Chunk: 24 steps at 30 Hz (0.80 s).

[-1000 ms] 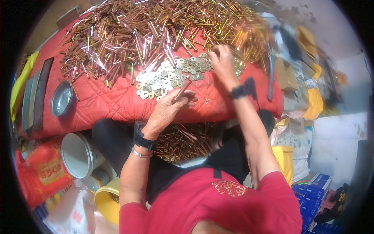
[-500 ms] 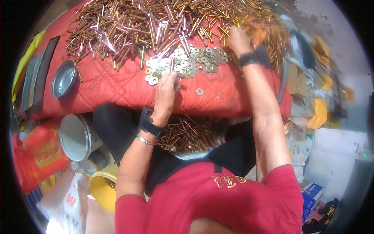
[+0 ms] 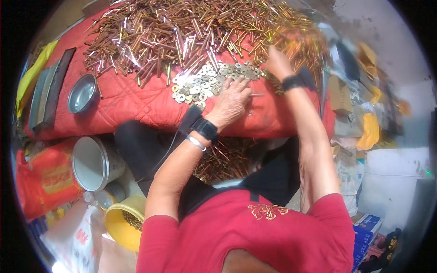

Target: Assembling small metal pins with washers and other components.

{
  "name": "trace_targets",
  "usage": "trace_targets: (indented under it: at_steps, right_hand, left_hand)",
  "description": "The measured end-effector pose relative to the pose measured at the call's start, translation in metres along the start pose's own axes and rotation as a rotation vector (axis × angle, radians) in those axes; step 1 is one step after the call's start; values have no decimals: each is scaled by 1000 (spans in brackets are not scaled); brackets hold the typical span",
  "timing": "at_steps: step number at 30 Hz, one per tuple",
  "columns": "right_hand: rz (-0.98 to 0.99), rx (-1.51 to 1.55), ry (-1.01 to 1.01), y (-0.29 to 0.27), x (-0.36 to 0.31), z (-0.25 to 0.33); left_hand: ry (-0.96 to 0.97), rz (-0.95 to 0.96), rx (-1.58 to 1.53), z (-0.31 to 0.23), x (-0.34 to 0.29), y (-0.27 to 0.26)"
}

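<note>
Many flat metal washers [image 3: 200, 84] lie spread on the red quilted cover [image 3: 150, 107]. My left hand [image 3: 231, 102] is palm down at their near right side, its bent fingers touching the washers. A thin metal rod [image 3: 257, 95] sticks out rightward from the thumb side of that hand, apparently held there. My right hand [image 3: 278, 63] is closed at the near right edge of a large heap of copper-coloured rods [image 3: 182, 34]. What its fingers hold is hidden. Small brownish pieces [image 3: 272, 81] lie just below it, too small to name.
A metal bowl [image 3: 83, 94] stands at the cover's left. Below the edge, between my knees, are more rods [image 3: 223, 161]. To the left are a pale bucket [image 3: 91, 164], a yellow bucket [image 3: 123, 230] with small metal pieces, and a red bag [image 3: 48, 179]. A cardboard box [image 3: 340, 95] is at right.
My left hand has moved right across the washers, and its rod has turned from upright to sideways. My right hand has shifted slightly nearer to me, still closed.
</note>
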State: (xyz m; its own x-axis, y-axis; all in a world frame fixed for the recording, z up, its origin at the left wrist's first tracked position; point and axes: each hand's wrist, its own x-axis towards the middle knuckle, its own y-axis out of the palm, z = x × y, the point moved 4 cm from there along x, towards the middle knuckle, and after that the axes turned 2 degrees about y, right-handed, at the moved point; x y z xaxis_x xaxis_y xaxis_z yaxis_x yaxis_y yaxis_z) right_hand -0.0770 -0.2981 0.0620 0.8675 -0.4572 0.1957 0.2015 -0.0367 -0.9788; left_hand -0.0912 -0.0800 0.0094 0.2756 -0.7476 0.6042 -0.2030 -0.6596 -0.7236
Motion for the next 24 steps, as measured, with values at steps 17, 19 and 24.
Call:
trace_targets:
  at_steps: [17,19,24]
  right_hand:
    - [45,673,-124,-4,-157,18]
    - [-5,614,-237,-18,-162,37]
    - [3,442,-265,-17,-164,48]
  left_hand:
    - [-731,-298,-895,22,-35,-54]
    - [-913,-253,-1116,27,-41,-51]
    - [-981,-147,-1298,35,-53,-45]
